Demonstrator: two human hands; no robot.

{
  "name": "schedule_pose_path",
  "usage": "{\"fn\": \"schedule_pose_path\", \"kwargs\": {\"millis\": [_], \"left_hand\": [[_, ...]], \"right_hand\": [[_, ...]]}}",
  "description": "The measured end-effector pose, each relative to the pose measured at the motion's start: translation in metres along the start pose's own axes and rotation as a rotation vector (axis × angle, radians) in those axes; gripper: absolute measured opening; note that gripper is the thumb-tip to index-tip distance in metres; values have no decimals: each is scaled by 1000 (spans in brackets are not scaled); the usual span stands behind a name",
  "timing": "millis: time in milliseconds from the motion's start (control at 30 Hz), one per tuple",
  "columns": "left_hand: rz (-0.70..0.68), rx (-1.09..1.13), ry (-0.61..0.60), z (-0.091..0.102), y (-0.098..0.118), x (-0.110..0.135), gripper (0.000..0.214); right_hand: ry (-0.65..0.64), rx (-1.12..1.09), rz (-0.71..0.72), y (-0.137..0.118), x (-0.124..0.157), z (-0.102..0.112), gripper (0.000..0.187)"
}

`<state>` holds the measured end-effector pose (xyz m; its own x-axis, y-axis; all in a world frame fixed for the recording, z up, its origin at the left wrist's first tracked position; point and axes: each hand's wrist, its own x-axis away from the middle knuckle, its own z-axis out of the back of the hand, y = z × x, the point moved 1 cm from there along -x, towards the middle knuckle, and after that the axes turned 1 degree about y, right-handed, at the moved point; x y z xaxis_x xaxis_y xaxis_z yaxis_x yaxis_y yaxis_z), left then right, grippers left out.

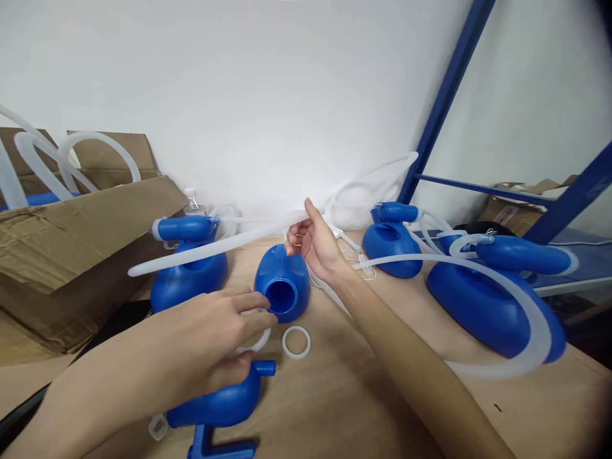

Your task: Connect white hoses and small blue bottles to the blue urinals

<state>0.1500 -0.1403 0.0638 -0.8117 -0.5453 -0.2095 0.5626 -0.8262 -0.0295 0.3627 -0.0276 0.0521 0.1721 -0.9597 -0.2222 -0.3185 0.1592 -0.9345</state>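
Watching from beside the surface (329, 395), I'd judge the middle blue bottle (287, 271) the least finished. It lies with its mouth uncovered and facing the person, while the left bottle (191, 284), the small right bottle (392, 255) and the large right bottle (488, 309) each have a blue top piece and tubing about them. A similar loose top piece (220, 405) lies in front, below the left wrist, apart from any bottle, so joining looks undone there.

The left hand (239, 312) has its fingers bent around a white ring (262, 339), seemingly pinched against the thumb. Those fingertips are right at the lower left of the bare mouth; whether they touch it I can't tell. A second ring (284, 342) lies flat just in front of the bottle. Above the bottle, the right hand (315, 245) looks empty, thumb raised, fingers loosely curled; a pale tube (215, 247) runs up beside them, contact unclear.
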Motion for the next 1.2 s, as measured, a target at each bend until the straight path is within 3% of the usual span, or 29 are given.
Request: {"fn": "schedule_pose_path", "kwargs": {"millis": [67, 100, 200, 333, 400, 500, 567, 733, 1000, 1200], "left_hand": [[-74, -5, -52, 13, 14, -9, 27], [-87, -24, -22, 15, 18, -14, 27], [-68, -112, 90, 4, 19, -29, 26], [-46, -196, 85, -20, 9, -42, 23], [-20, -242, 93, -25, 5, -46, 25], [33, -269, 138, -28, 2, -49, 32], [50, -240, 150, -28, 1, -49, 35], [62, -243, 139, -25, -4, -44, 34], [86, -179, 116, -20, -9, -40, 31], [195, -98, 55, -15, -8, -43, 23]], "right_hand": [[-16, -86, -141, 7, -6, 6, 68], [-33, -75, -189, 12, -8, 10, 65], [-82, 90, -210, 34, -11, 21, 65], [-17, 359, 132, 59, -17, 26, 61], [-91, 478, 271, 67, -19, 25, 54], [-272, 724, 351, 76, -18, 24, 49], [-296, 934, 416, 77, -15, 24, 48], [-236, 1273, 507, 67, -13, 25, 60], [-107, 1289, 493, 62, -14, 25, 62], [51, 1312, 407, 64, -10, 24, 67]]}}
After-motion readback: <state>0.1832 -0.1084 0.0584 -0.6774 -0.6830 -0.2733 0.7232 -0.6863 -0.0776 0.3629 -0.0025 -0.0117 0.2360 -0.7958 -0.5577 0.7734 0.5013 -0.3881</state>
